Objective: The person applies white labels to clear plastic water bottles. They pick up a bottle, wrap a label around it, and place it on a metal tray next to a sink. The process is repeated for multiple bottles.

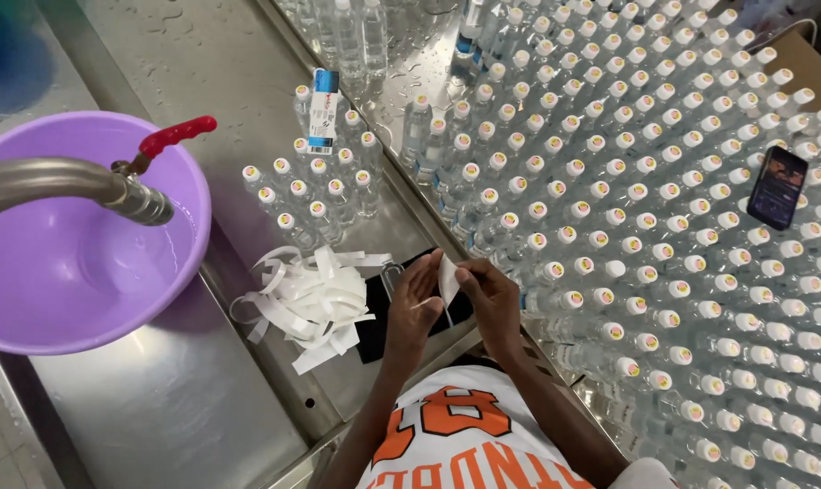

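White label strip [448,276] sits pinched between the left hand [414,303] and right hand [492,299], above the pile of spent backing strips [313,303]; peeling looks underway, and a steady, clean pull seems needed.

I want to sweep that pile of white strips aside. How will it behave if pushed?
The white strips look thin and curled, so probably floppy and very light. They lie loosely tangled, so they would likely scatter. The steel counter shows water drops farther up, so some may stick.
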